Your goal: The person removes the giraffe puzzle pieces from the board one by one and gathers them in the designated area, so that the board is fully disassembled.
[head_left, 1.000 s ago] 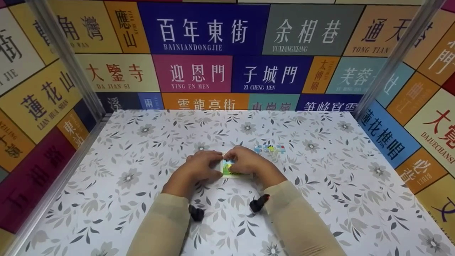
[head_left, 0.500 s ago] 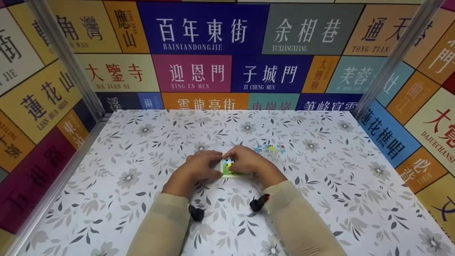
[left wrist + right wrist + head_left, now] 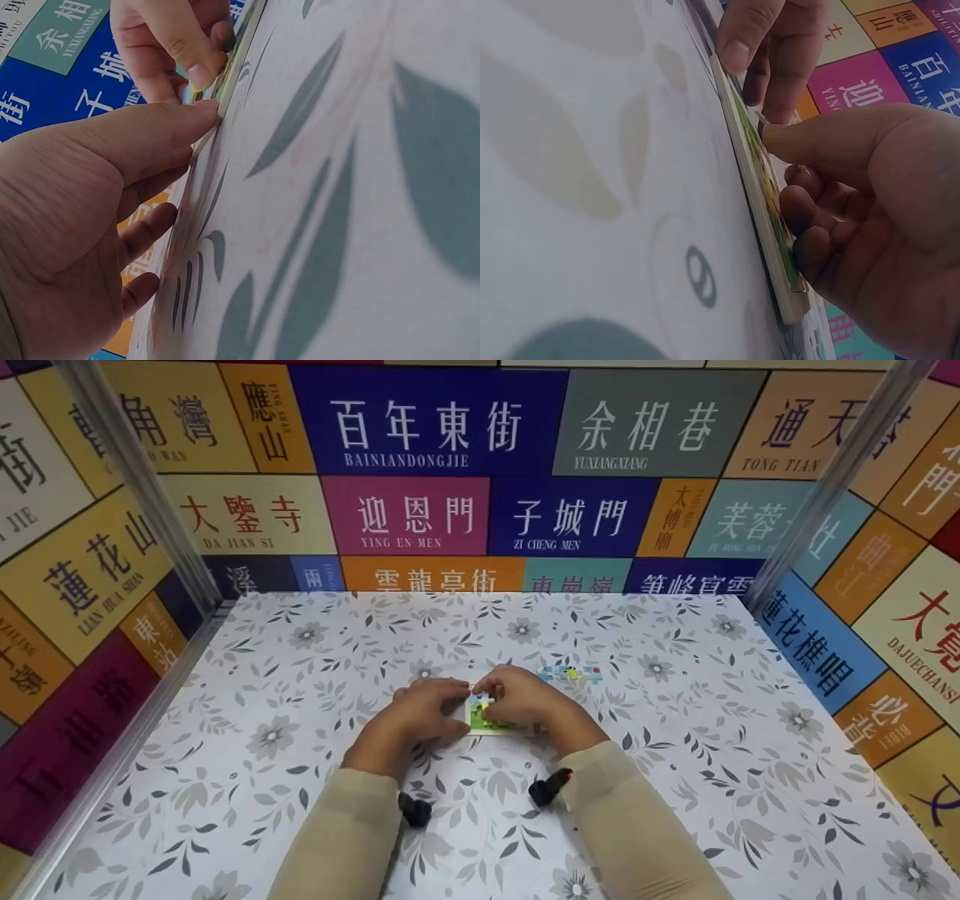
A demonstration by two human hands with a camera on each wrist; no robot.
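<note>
A small jigsaw puzzle board (image 3: 478, 726) with a pale frame and a green and blue picture lies flat on the table between both hands. My left hand (image 3: 426, 711) holds its left side, with the thumb by the near corner and the fingers by the far one. Above the picture, my right hand (image 3: 523, 699) pinches a small puzzle piece (image 3: 762, 118) between thumb and forefinger, and its other fingers curl close over the board. The right hand covers much of the picture. In the right wrist view, the left thumb (image 3: 736, 54) presses the board's corner.
Several loose puzzle pieces (image 3: 571, 673), blue and yellow, lie beyond the right hand. A white floral cloth (image 3: 315, 825) covers the table. Panels with street names (image 3: 420, 420) stand behind and at both sides. A black wrist camera (image 3: 551, 787) sits at the right cuff.
The right fingertips shift slightly over the picture, still with the puzzle piece. The left hand stays at the board's left side, and the board and loose pieces keep their places.
</note>
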